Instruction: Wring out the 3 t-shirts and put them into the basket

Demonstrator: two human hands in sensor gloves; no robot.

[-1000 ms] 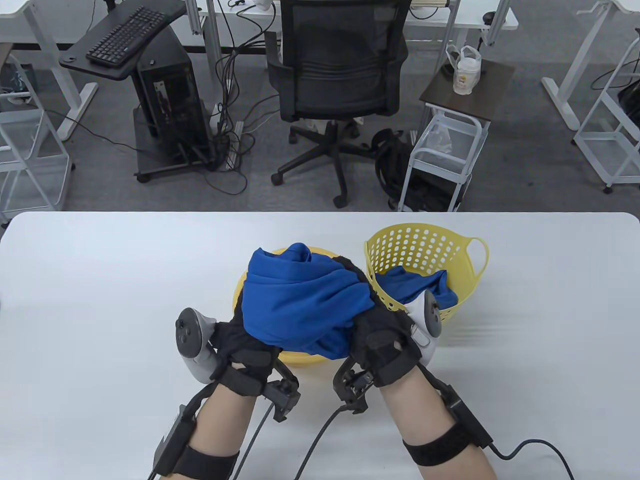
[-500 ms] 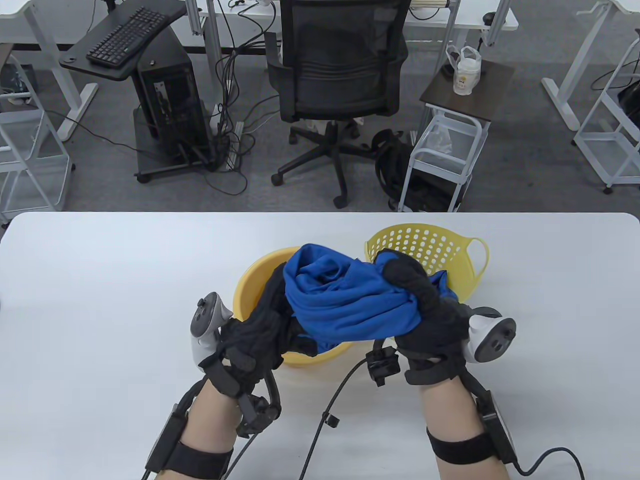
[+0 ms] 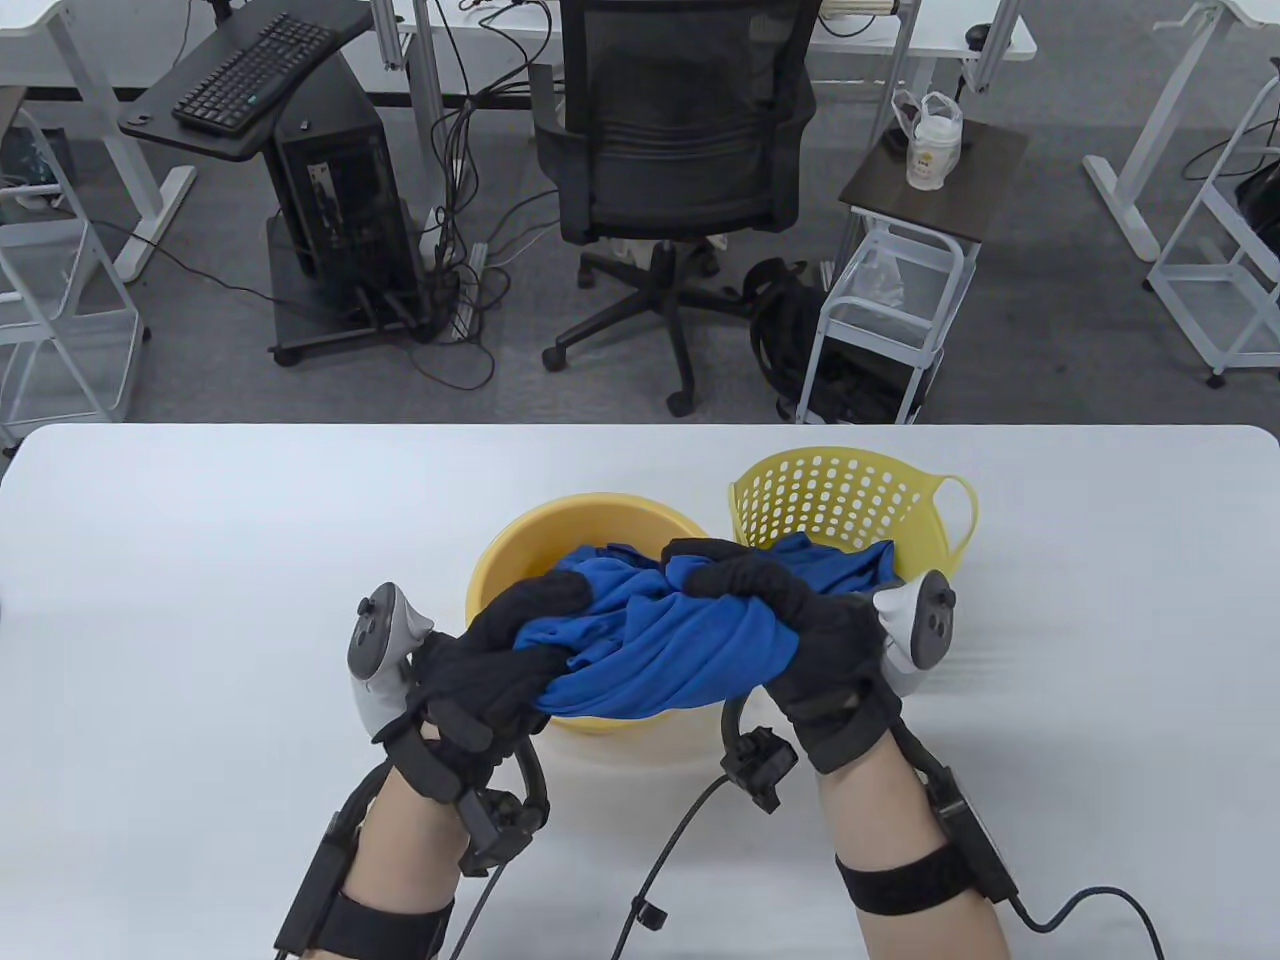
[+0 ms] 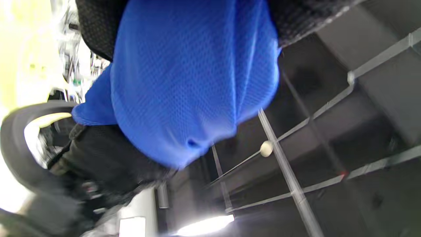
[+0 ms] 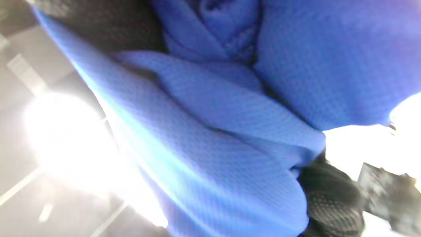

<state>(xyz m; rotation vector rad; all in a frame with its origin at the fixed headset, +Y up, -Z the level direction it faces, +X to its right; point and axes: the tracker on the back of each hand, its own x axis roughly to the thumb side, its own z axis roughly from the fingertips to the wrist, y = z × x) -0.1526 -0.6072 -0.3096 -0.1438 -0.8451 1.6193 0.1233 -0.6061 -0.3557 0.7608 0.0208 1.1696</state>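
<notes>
Both our left hand and right hand gripped the blue t-shirt, wringing it over the yellow basin; next we needed the perforated basket.

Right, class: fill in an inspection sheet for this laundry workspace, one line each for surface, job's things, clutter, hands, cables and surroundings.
Surface: white table, bare where visible.
Job's things: blue t-shirt twisted between both hands above the yellow basin; another blue t-shirt lies in the perforated yellow basket; a third cannot be told.
Clutter: nothing seen on the table.
Hands: left hand and right hand each grip one end of the shirt.
Cables: a black glove cable trails from each wrist over the near table.
Surroundings: office chair, computer tower, keyboard, white cart.
</notes>
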